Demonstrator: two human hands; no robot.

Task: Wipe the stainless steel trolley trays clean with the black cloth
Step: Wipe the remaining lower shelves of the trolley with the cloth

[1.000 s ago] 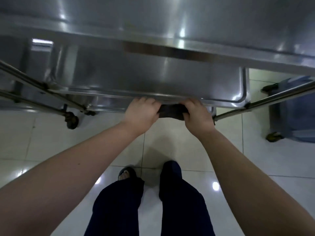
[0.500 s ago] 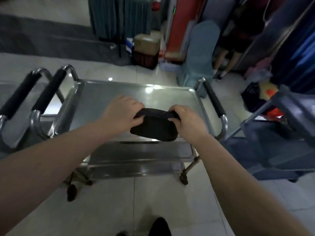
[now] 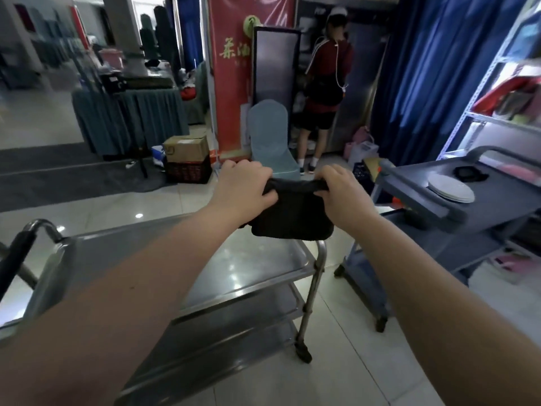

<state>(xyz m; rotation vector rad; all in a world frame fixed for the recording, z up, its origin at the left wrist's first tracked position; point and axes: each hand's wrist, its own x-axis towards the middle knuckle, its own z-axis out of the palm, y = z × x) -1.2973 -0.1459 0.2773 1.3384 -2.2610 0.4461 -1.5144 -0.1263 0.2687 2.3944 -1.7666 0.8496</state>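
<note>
The person's left hand (image 3: 243,186) and right hand (image 3: 342,191) are both clenching the bunched upper edge of a folded black cloth (image 3: 292,221), one hand at each end, fingers curled over it. The cloth is hanging between the hands over the far end of the shiny stainless steel trolley's top tray (image 3: 263,265); whether its lower edge is touching the tray cannot be told. Two lower steel trays (image 3: 234,315) are showing beneath the top one, and a black-padded trolley handle (image 3: 14,253) is rising at the left. Just beside the trolley on the right, a grey plastic cart (image 3: 433,206) is carrying a stack of white plates (image 3: 450,189). Farther back, another person in a red shirt (image 3: 328,68) is standing, facing away.
</note>
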